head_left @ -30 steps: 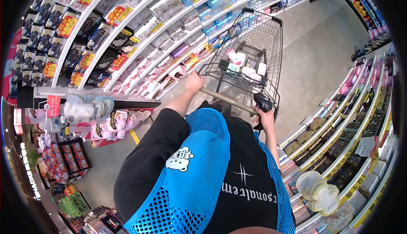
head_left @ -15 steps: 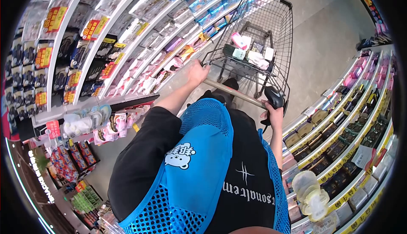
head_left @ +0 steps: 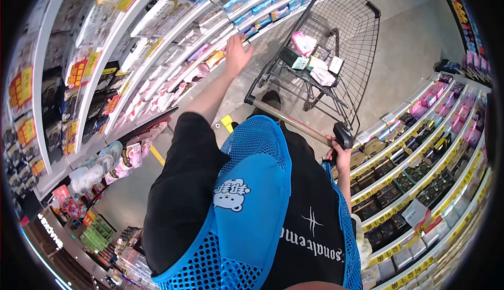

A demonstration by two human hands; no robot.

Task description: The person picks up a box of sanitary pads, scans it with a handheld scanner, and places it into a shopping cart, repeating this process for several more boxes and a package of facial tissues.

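Observation:
My left hand (head_left: 238,54) is off the cart, stretched out toward the left shelves with its fingers apart and nothing in it. Behind it are packs on the lower shelf tiers; I cannot see it touching any. My right hand (head_left: 340,152) is wrapped around the right end of the cart handle (head_left: 289,117), beside a black device (head_left: 343,135) mounted there. The wire shopping cart (head_left: 362,53) stands ahead of me. Inside it lie several small packages, among them a pink-and-white pack (head_left: 303,43) and a white box (head_left: 335,64).
Shelves of packaged goods (head_left: 163,14) with price tags rise on the left. On the right, curved-looking tiers (head_left: 415,174) hold small boxes. Grey floor (head_left: 407,30) runs between them. Hanging packs (head_left: 126,161) jut out at lower left.
My left hand has let go of the cart handle and moved forward and left toward the shelves. The cart has swung slightly to the right, with my right hand still on it.

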